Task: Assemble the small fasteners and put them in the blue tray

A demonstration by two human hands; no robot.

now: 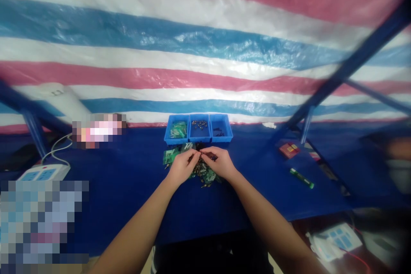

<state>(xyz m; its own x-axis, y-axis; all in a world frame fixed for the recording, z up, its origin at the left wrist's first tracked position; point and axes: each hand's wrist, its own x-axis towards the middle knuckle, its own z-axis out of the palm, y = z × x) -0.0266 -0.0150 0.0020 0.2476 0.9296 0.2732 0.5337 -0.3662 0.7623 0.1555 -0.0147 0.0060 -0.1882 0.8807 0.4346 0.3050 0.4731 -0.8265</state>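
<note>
My left hand (183, 165) and my right hand (220, 162) meet above a pile of small green and metallic parts (207, 174). The thumbs and index fingers of both are pinched together, fingertips almost touching. Whatever lies between them is too small to name. Beside my left hand lie green pieces (170, 155) that look like small circuit boards. Just beyond my hands stands a blue tray with three compartments (221, 139). Its left compartment holds green and clear pieces (178, 129), the middle one small brassy parts (199, 124), the right one a few dark pieces (218, 132).
On the right of the blue table (128, 205) lie a red box (289, 150) and a green tube-like packet (302, 178). A white power strip (46, 173) with a cable sits at left. Blue metal bars (334, 75) slant on both sides before a striped sheet (205, 43).
</note>
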